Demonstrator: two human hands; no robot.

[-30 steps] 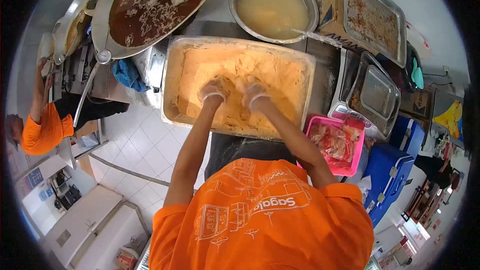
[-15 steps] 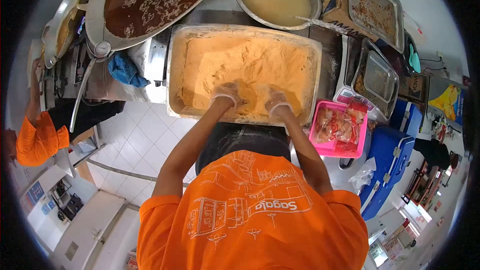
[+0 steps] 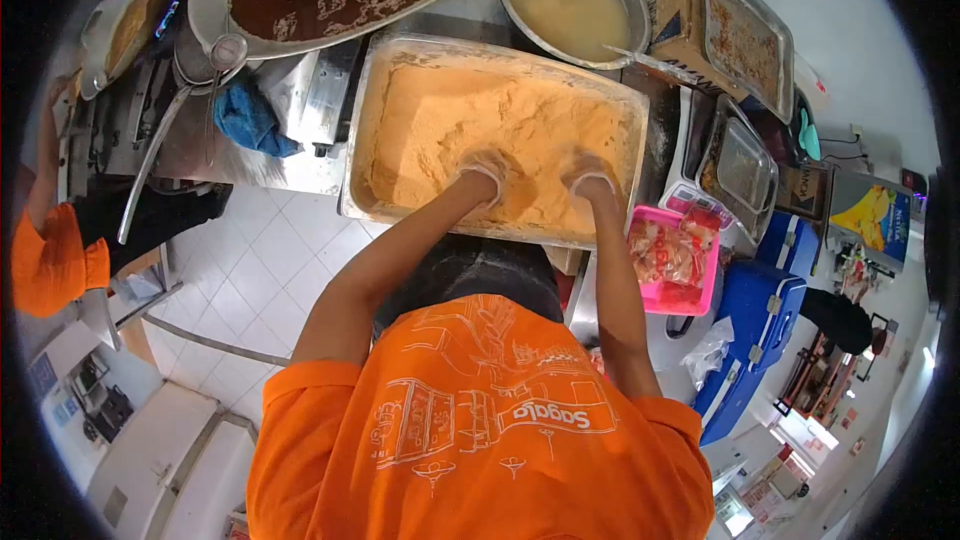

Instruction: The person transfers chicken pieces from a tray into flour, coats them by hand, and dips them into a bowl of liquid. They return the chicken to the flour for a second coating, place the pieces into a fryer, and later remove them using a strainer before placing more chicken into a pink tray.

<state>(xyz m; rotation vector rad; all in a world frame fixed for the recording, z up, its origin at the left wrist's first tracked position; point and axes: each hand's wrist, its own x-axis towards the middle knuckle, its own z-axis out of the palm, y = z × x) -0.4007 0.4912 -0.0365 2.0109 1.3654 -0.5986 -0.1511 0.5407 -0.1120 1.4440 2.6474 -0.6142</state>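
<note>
Leaning over the counter in an orange T-shirt (image 3: 500,370) printed "Sagala," you work with both arms stretched down and forward into a rectangular metal tray (image 3: 510,60). Your left forearm (image 3: 420,225) slants inward from an elbow bent out to the side; your right forearm (image 3: 612,240) runs almost straight ahead, tipped slightly inward toward the wrist. Both hands wear clear gloves (image 3: 492,170) and sit in the near half of the tray, in orange-tinted flour (image 3: 480,100) that spreads across its floor in ridges and hollows.

Your left hand (image 3: 484,164) is near the middle, your right hand (image 3: 588,168) toward the right wall — apart from each other, palms not visible. The fingers of both are lost in flour and blur, so whether they are spread, curled or gripping, you cannot tell from here.

Beside the tray's near right corner is a pink basket (image 3: 711,278) of bagged pieces, pale and red. Past the far side stand a metal bowl (image 3: 575,5) of cloudy liquid and, to the left, a wide pan (image 3: 208,0) of dark, foam-flecked liquid — and, at far left, a co-worker's orange sleeve (image 3: 50,260).
</note>
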